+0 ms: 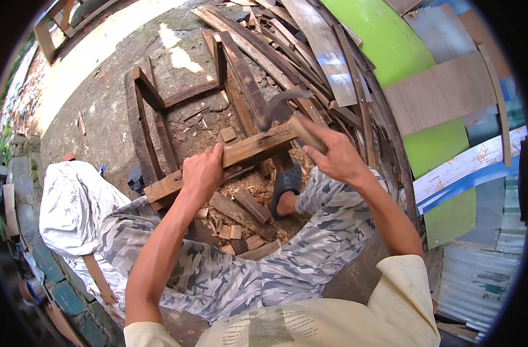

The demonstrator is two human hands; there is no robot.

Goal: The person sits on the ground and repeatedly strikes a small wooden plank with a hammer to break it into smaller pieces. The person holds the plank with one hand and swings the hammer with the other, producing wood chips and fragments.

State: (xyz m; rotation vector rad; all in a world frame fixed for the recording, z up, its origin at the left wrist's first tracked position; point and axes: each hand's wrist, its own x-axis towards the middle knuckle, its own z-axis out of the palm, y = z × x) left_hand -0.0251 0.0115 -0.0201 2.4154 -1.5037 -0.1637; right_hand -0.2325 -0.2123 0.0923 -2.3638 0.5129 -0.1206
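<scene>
Far L: crumpled white fabric sack or sheet (73,208); can't tell if anything's in it. Next, dark brown open timber frame (138,124), near end by person's knees. L hand (201,172) closed round long brown squared wooden bar (255,148) across that end, prob. to stop it shifting. Small light-brown wood offcuts (235,232) lie loose below. R hand (337,157) wraps wooden handle of dark-headed claw hammer (309,134), head blurred, over bar's R end, prob. angled for swing control.
</scene>
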